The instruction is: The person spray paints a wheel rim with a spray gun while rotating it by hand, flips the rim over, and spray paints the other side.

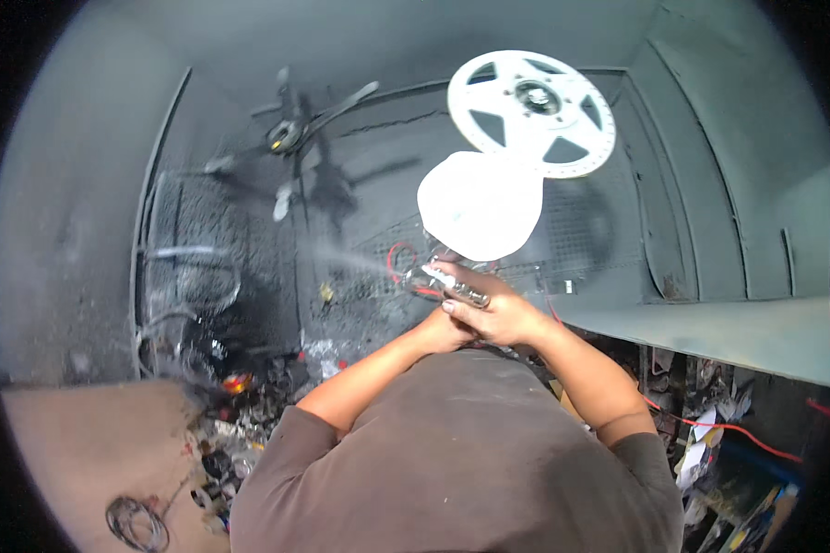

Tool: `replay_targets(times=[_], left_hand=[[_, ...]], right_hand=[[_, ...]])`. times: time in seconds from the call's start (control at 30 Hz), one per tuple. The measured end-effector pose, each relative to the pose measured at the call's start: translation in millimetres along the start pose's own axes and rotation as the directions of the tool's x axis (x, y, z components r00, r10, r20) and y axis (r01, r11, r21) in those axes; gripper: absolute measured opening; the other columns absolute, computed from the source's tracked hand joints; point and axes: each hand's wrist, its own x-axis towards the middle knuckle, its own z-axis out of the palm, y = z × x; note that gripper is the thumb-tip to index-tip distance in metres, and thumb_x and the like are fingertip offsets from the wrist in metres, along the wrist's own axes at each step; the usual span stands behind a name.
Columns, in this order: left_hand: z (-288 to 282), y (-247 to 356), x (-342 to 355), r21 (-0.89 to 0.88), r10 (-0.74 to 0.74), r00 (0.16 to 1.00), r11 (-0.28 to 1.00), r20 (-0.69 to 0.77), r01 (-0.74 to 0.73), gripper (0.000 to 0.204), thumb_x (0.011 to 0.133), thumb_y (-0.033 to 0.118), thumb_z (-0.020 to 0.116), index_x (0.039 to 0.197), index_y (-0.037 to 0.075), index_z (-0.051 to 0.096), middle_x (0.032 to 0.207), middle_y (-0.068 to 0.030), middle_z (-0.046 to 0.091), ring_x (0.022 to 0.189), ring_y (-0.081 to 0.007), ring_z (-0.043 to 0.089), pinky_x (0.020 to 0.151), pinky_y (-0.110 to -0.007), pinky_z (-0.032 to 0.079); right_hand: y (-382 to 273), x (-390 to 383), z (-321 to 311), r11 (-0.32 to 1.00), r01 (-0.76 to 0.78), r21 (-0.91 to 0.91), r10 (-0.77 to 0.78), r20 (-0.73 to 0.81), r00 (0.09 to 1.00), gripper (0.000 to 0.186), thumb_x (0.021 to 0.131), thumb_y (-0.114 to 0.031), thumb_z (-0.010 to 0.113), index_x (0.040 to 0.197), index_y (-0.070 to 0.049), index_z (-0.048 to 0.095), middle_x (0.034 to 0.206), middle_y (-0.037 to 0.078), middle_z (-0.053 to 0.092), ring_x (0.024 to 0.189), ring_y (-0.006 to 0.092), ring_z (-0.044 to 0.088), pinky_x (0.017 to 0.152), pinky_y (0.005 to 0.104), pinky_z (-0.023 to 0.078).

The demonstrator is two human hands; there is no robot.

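Spray gun sits mid-scene, just beyond the person's torso, its nozzle to the left, where a pale mist shows. The right hand has its fingers wrapped around the gun; the left hand meets it from the near left, its fingers too hidden to tell. The body looks metallic, so probably stiff and moderately heavy, perhaps slippery if paint-wet. The handle suits a firm grip, clear of the nozzle; the red hose at right could drag if attached.
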Motion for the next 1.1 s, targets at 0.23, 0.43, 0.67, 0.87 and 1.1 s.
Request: replay_targets(times=[0.23, 0.43, 0.67, 0.87, 1.1], left_hand=[[21, 10, 76, 0.115, 0.030, 0.936, 0.990, 0.352, -0.075, 0.045, 0.083, 0.013, 0.074, 0.125, 0.003, 0.059, 0.128, -0.0156, 0.060, 0.120, -0.0268, 0.057, 0.104, -0.042, 0.044], [26, 75, 144, 0.182, -0.278, 0.657, 0.960, 0.700, 0.212, 0.040, 0.092, 0.028, 0.073, 0.117, -0.002, 0.062, 0.122, -0.0128, 0.064, 0.108, -0.0224, 0.060, 0.093, -0.040, 0.049], [-13, 46, 190, -0.150, 0.111, 0.186, 0.966, 0.976, 0.211, 0.050, 0.105, 0.035, 0.051, 0.146, 0.006, 0.052, 0.151, -0.0135, 0.049, 0.140, -0.0245, 0.045, 0.117, -0.037, 0.031], [-79, 51, 238, 0.035, -0.073, 0.306, 0.991, 0.949, 0.127, 0.031, 0.103, 0.026, 0.058, 0.118, 0.003, 0.071, 0.113, -0.0084, 0.072, 0.104, -0.0148, 0.063, 0.095, -0.032, 0.046], [-111, -41, 252, -0.141, -0.132, 0.619, 0.918, 0.774, 0.371, 0.020, 0.097, 0.022, 0.069, 0.093, 0.003, 0.073, 0.087, -0.0012, 0.071, 0.082, -0.0077, 0.060, 0.077, -0.027, 0.048]], right_hand=[[-12, -43, -56, 0.948, -0.252, 0.194, 0.263, -0.035, 0.964, 0.057, 0.101, -0.014, 0.056, 0.153, -0.005, 0.034, 0.131, 0.016, 0.061, 0.122, 0.0215, 0.060, 0.099, 0.0374, 0.048], [-15, -67, -97, 0.893, -0.271, 0.359, 0.403, -0.370, 0.837, 0.058, 0.098, -0.008, 0.059, 0.153, -0.007, 0.037, 0.122, 0.008, 0.063, 0.111, 0.0162, 0.062, 0.089, 0.0297, 0.053], [-47, -57, -156, 0.959, -0.235, 0.157, 0.262, -0.805, 0.533, 0.057, 0.097, -0.018, 0.065, 0.150, -0.013, 0.043, 0.109, 0.002, 0.066, 0.091, 0.0080, 0.063, 0.056, 0.0217, 0.049], [-61, -17, -188, 0.969, -0.231, 0.085, 0.180, -0.886, 0.428, 0.064, 0.096, -0.017, 0.065, 0.153, -0.007, 0.037, 0.109, 0.007, 0.068, 0.093, 0.0139, 0.068, 0.051, 0.0202, 0.047], [-63, 27, -135, 0.901, -0.279, 0.333, 0.429, -0.780, 0.456, 0.059, 0.098, -0.010, 0.059, 0.153, -0.006, 0.036, 0.114, 0.006, 0.065, 0.097, 0.0112, 0.062, 0.061, 0.0230, 0.052]])
